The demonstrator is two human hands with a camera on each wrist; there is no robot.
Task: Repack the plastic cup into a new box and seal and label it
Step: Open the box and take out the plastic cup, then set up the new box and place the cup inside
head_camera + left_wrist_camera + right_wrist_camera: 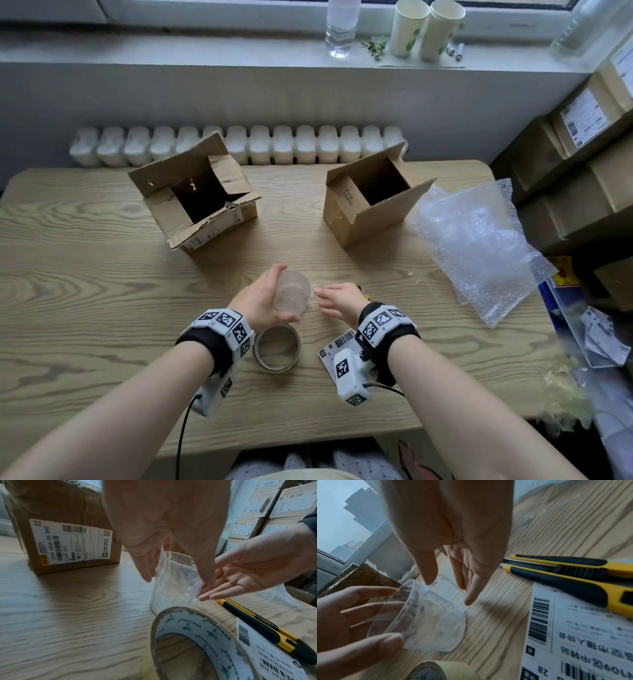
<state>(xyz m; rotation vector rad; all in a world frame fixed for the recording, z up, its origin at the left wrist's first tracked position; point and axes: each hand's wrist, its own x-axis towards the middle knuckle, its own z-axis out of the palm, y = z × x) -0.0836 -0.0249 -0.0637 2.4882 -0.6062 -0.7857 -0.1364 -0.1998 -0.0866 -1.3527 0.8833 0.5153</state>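
While my left hand curls its fingers and thumb around the clear plastic cup, holding it tilted just above the table, my right hand reaches in beside it with fingers straight and relaxed, its fingertips near the cup's rim and gripping nothing. By my reckoning the job is barely past its start: the cup is out and in hand, midway between me and the boxes, and not yet in the new box, which stands with its flaps up at the right. Packing, sealing and labelling all look left to do (the tape and label lie untouched near my wrists).

Counted on the table: two cardboard boxes, the worn one at the left bearing an old shipping label and the cleaner one at the right, both with flaps raised; one plastic cup; one roll of tape lying flat just below my left hand; one loose shipping label by my right wrist; two yellow-and-black utility knives side by side beyond it; and one sheet of bubble wrap spread at the right edge, well apart from the cup.
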